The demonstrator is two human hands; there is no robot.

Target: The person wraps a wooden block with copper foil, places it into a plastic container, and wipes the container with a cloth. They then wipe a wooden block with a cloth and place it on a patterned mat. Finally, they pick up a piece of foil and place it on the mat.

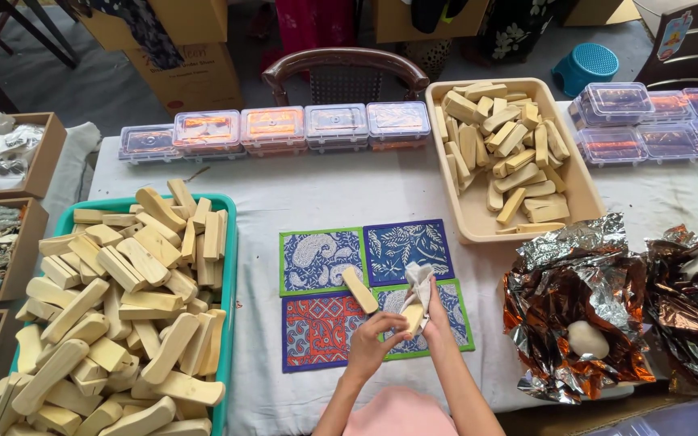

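Left of frame: a teal tray [229, 242] heaped with wooden blocks [123, 315]. Lower centre, on the cloth-covered worktop [317, 194]: four patterned mats [317, 258]. Above them, the left hand [375, 343] is closed around a wooden block [361, 291], and the right hand [436, 319] grips a white cloth [418, 282] against it. Upper right: a beige tray [478, 218] of blocks. Lower right: crumpled foil wrappers [575, 299].
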